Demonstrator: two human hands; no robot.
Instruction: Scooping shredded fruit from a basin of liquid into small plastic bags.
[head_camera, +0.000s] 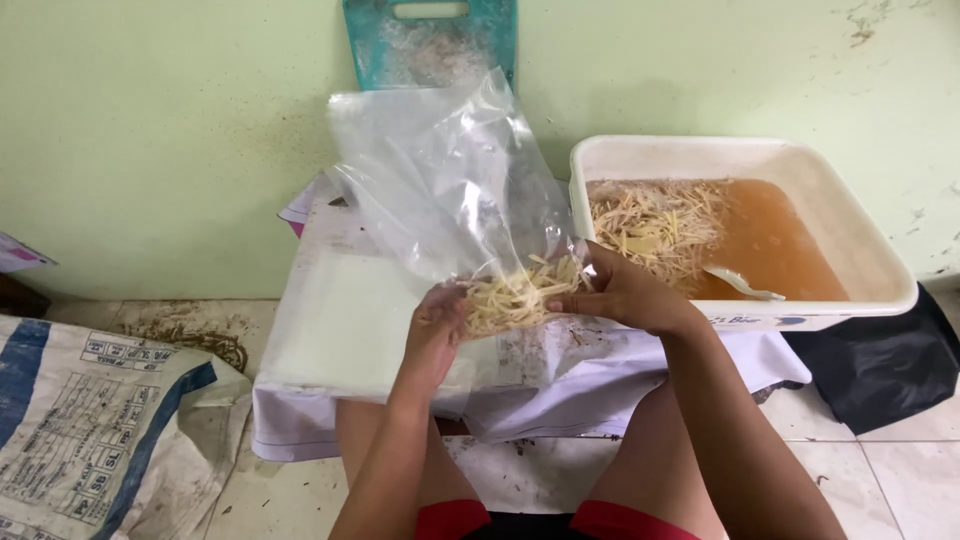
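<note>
Between both sets of fingers, a clear plastic bag (440, 180) standing tall, its lower end stuffed with pale yellow shredded strips (515, 295). Left hand (432, 335) cupped under the load, fingers (440, 300) curled together against the film from below. Right hand (625, 295) clamped on the bag's side, fingers (578, 300) pressed together, pinching plastic and strips at once.

Best handling, by the look of it: keep the left palm flat beneath the weight, squeeze gently from the right so the shreds settle downward, hold the mouth upright and away from the wet stuff. Loose grip risks strips sliding out; hard squeeze risks splitting thin film.

Just beyond the right fingers, a white rectangular tub (860, 225) with brownish liquid, more shredded strips (655, 220) heaped at its near-left side, and a pale spoon (738, 285) lying at the waterline. Small blue printed label on the tub's front wall, close to the right wrist. Under both hands, a low desk (340, 320) draped in white cloth or paper, a purple paper edge peeking out at its far left corner.

Above the fingers, against the green wall, a teal cutting board (430, 45) with a handle slot, upright. Far left of the left fingers, a woven white sack (90, 420) on the floor, blue stripes and dark boxed print. Right of the tub, dark cloth (880, 365) slumped on tiles.
</note>
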